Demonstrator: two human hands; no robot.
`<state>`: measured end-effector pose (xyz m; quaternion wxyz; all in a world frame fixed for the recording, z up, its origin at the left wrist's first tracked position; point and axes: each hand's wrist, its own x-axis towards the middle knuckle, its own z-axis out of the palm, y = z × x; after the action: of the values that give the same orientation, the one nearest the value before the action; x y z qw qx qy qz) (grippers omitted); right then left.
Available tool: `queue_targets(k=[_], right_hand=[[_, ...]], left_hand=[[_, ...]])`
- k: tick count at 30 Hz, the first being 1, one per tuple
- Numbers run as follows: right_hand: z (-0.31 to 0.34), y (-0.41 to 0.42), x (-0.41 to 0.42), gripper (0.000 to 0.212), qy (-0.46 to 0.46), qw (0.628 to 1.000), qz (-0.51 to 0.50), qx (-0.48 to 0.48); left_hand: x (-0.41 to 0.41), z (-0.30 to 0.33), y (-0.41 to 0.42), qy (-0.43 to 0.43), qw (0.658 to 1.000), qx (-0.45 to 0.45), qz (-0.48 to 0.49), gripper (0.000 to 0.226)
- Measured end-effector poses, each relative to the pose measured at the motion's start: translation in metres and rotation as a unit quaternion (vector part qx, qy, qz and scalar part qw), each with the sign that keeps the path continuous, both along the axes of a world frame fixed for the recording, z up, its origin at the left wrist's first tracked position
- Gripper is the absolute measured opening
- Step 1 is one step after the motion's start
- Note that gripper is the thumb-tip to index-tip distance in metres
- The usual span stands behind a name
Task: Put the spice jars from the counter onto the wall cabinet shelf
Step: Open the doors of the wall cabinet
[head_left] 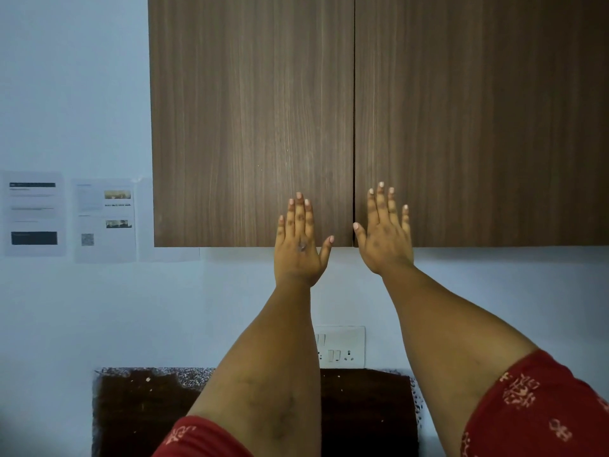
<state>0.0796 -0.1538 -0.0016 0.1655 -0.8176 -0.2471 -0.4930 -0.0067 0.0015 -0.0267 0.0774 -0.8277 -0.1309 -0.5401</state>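
**Hands raised before shut cabinet doors**

Across the pale wall, left to right: printed paper sheets (69,216), then the brown wood-grain wall cabinet (250,120) (both doors shut). Left hand (299,245) and right hand (385,237) are spread flat, empty, flanking the door seam. Below, the dark speckled bench (138,410) shows no jars.

Two cabinet doors (252,120), two hands (298,245), three papers (33,214).

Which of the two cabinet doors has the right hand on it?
The right-hand cabinet door: the right hand lies just right of the centre seam; the left hand is on the other door.
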Motion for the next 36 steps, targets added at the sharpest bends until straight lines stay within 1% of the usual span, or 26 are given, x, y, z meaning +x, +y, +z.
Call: queue_targets(k=[6, 9, 12, 13, 15, 16, 17, 18, 20, 23, 25, 29, 33, 36], right_hand=[[-0.007, -0.006, 0.007, 0.071, 0.002, 1.0, -0.001, -0.002], [-0.009, -0.006, 0.007, 0.073, 0.002, 1.0, 0.01, 0.007], [-0.009, -0.009, 0.012, 0.082, 0.007, 1.0, 0.019, 0.013], [-0.007, -0.009, 0.013, 0.088, 0.028, 0.999, 0.028, 0.035], [0.0, -0.007, 0.01, 0.097, 0.09, 0.984, 0.072, 0.135], [0.004, -0.004, 0.01, 0.098, 0.115, 0.97, 0.097, 0.19], [0.009, -0.003, 0.011, 0.095, 0.13, 0.959, 0.117, 0.223], [0.012, -0.001, 0.014, 0.092, 0.134, 0.957, 0.124, 0.227], [0.012, -0.003, 0.024, 0.09, 0.125, 0.972, 0.111, 0.167], [0.005, -0.012, 0.043, 0.11, 0.124, 0.988, 0.072, 0.05], [-0.001, -0.017, 0.056, 0.118, 0.106, 0.993, 0.042, 0.0], [-0.006, -0.017, 0.074, 0.115, 0.065, 0.997, 0.017, -0.037], [0.003, -0.016, 0.087, 0.108, 0.061, 0.997, 0.027, -0.026], [0.008, -0.026, 0.096, 0.111, 0.075, 0.995, 0.026, -0.054]], left_hand=[[0.004, 0.004, -0.007, 0.002, 0.999, 0.017, -0.03, 0.08], [0.01, 0.003, -0.011, 0.037, 0.998, 0.027, -0.042, 0.079], [0.019, 0.005, -0.021, 0.089, 0.995, -0.002, -0.046, 0.081], [0.021, 0.006, -0.027, 0.11, 0.992, -0.011, -0.061, 0.08], [0.028, 0.011, -0.043, 0.125, 0.988, 0.006, -0.092, 0.073], [0.033, 0.014, -0.051, 0.116, 0.988, 0.028, -0.101, 0.07], [0.039, 0.017, -0.059, 0.106, 0.988, 0.05, -0.101, 0.071], [0.046, 0.02, -0.066, 0.1, 0.988, 0.068, -0.092, 0.075], [0.061, 0.023, -0.074, 0.102, 0.989, 0.099, -0.051, 0.086], [0.076, 0.021, -0.073, 0.121, 0.984, 0.13, 0.016, 0.093], [0.082, 0.022, -0.068, 0.127, 0.982, 0.136, 0.039, 0.091], [0.096, 0.027, -0.075, 0.142, 0.976, 0.149, 0.064, 0.092], [0.114, 0.041, -0.088, 0.132, 0.97, 0.18, 0.095, 0.091], [0.122, 0.045, -0.093, 0.157, 0.97, 0.154, 0.105, 0.087]])
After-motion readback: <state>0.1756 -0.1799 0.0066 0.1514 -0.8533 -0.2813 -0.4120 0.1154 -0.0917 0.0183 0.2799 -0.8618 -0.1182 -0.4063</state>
